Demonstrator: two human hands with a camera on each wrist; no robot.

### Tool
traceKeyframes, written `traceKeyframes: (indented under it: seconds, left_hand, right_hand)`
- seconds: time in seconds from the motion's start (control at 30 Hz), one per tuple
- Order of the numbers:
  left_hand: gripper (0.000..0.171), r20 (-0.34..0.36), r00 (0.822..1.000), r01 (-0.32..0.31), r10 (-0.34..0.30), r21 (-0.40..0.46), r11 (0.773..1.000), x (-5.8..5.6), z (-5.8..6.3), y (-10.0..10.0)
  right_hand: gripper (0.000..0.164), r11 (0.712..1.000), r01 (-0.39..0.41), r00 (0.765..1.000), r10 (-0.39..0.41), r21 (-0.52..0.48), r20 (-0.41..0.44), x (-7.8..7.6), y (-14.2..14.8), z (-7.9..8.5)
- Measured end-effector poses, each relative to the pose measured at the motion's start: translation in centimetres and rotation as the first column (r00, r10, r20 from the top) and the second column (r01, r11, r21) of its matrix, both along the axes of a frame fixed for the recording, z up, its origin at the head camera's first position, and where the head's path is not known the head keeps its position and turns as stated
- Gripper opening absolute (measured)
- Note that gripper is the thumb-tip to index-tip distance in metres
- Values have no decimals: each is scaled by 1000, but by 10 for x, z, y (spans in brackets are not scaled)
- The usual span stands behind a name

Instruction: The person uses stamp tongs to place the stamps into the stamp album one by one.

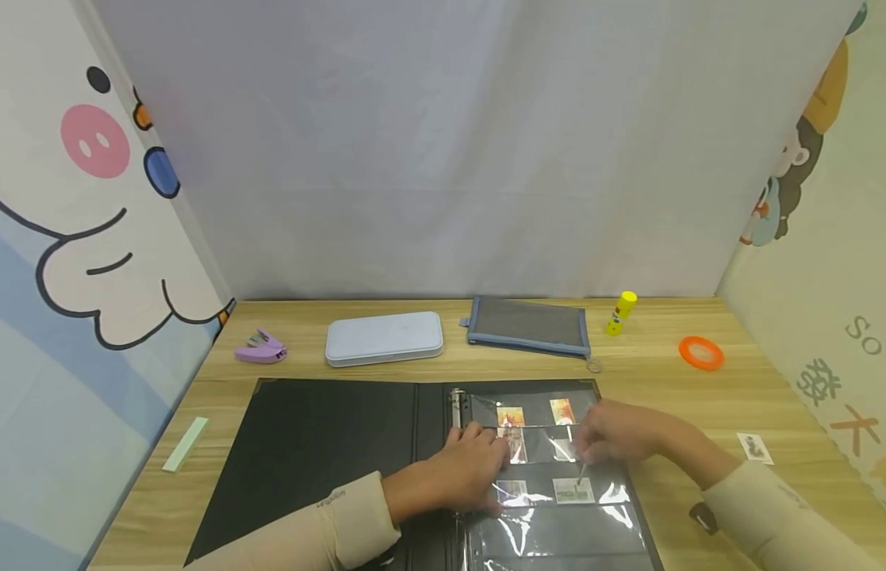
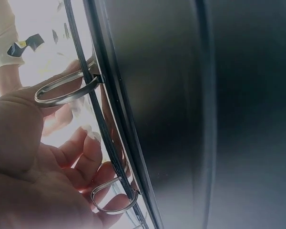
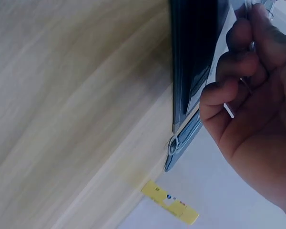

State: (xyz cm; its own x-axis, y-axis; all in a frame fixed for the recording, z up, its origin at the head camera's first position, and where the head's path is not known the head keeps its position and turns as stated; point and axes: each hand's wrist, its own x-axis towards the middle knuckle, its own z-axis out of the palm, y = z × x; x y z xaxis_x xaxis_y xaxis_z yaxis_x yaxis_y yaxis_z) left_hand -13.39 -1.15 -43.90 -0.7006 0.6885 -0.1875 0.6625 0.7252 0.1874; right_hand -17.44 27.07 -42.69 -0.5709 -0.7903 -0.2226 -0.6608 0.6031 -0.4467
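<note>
A black ring binder lies open, with a clear pocket page on its right half. Several small stamps sit in the pockets, among them a pale green stamp and an orange one. My left hand rests on the page's inner edge beside the metal rings, fingers loosely bent. My right hand pinches slim metal tweezers, their tip over the pale green stamp. In the right wrist view, my right hand has its fingers curled, hiding most of the tweezers.
Behind the binder lie a purple hole punch, a pale blue case, a grey mesh pouch, a yellow glue stick and an orange tape roll. A mint strip lies left; a small stamp lies right.
</note>
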Motion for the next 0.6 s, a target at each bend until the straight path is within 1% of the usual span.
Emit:
traceKeyframes:
  seconds: [0.13, 0.27, 0.3, 0.4, 0.47, 0.57, 0.6]
  left_hand:
    - [56, -18, 1000, 22, -22, -17, 1000, 2, 1, -1]
    - [63, -4, 999, 44, -44, -14, 999, 5, 3, -3]
    - [64, -1, 999, 46, -46, -10, 999, 5, 4, -4]
    - [66, -8, 999, 52, -52, 6, 999, 8, 7, -6]
    - [64, -35, 997, 63, -63, 7, 998, 11, 9, -7]
    - [53, -84, 991, 100, -100, -6, 995, 17, 9, -9]
    - [51, -100, 988, 114, -114, -11, 993, 20, 9, -9]
  right_hand:
    - [12, 995, 95, 995, -95, 3, -4, -2, 14, -2]
    - [11, 980, 197, 980, -197, -6, -25, -4, 32, -3]
    - [11, 975, 221, 975, -221, -15, -17, -5, 38, -2]
    - [9, 956, 290, 956, -292, -47, -19, -3, 58, 3]
    - [8, 938, 338, 940, -340, -72, -29, 0, 75, 7]
    - [7, 917, 385, 914, -395, -101, -98, 8, 106, 10]
    - [8, 909, 402, 901, -414, -108, -128, 10, 117, 9]
